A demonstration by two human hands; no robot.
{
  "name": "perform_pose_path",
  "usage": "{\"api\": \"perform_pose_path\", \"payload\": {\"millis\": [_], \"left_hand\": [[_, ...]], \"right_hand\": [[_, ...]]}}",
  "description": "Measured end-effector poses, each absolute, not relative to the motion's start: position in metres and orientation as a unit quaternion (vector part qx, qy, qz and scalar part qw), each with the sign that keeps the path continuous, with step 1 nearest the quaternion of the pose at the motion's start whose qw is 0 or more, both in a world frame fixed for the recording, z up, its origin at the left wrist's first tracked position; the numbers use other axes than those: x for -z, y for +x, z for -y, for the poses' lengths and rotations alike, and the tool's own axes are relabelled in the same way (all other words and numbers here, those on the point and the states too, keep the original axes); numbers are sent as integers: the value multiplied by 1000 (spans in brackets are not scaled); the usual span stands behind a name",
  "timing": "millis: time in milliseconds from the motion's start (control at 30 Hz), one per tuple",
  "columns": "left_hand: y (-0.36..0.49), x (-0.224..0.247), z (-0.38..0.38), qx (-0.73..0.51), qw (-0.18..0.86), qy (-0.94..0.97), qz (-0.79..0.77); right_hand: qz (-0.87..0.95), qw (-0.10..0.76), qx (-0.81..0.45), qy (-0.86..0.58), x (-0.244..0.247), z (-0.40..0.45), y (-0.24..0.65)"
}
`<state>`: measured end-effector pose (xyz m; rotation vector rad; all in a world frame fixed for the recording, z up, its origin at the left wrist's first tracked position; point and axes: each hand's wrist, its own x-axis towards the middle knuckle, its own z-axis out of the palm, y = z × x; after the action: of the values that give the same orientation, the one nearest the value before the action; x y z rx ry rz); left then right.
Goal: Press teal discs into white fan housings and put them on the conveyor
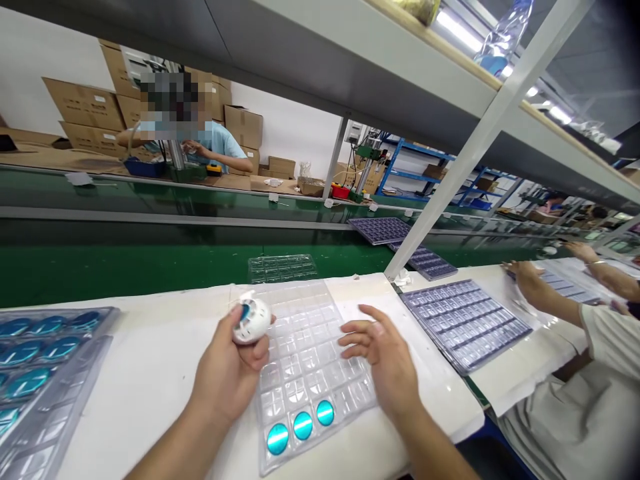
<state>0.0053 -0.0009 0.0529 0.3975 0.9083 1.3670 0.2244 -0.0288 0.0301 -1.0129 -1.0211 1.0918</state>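
A white rounded part (254,321) with a blue spot on its side is held in my left hand (230,367), between thumb and fingers. My right hand (385,360) hovers over the right side of a clear compartment tray (310,353), fingers spread and holding nothing. Three shiny blue discs lie in the tray's nearest row: a left one (277,439), a middle one (303,425) and a right one (325,413). The tray's other visible compartments hold no discs.
At the left, stacked trays (95,373) hold several blue discs. A dark compartment tray (467,327) lies right of the slanted post (450,193). A green conveyor (150,267) runs behind the table. Another person's arms (555,300) are at the right; a person in blue sits opposite.
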Motion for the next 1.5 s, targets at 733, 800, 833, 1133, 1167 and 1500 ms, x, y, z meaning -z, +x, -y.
{"api": "perform_pose_path", "payload": {"millis": [733,800,833,1133,1167,1500], "left_hand": [[-2,-42,-7,-583,659,201,-429],[-1,-42,-6,-580,661,214,-425],[-1,-42,-5,-579,660,220,-425],[1,-39,-2,-573,653,250,-428],[1,-39,-2,-573,652,252,-429],[3,-38,1,-572,643,266,-434]], "right_hand": [[421,588,-347,-597,15,18,276],[429,582,-335,-604,15,18,276],[433,579,-328,-608,16,19,276],[447,544,-289,-648,21,23,279],[448,542,-288,-650,20,24,277],[440,530,-285,-667,14,27,270]]}}
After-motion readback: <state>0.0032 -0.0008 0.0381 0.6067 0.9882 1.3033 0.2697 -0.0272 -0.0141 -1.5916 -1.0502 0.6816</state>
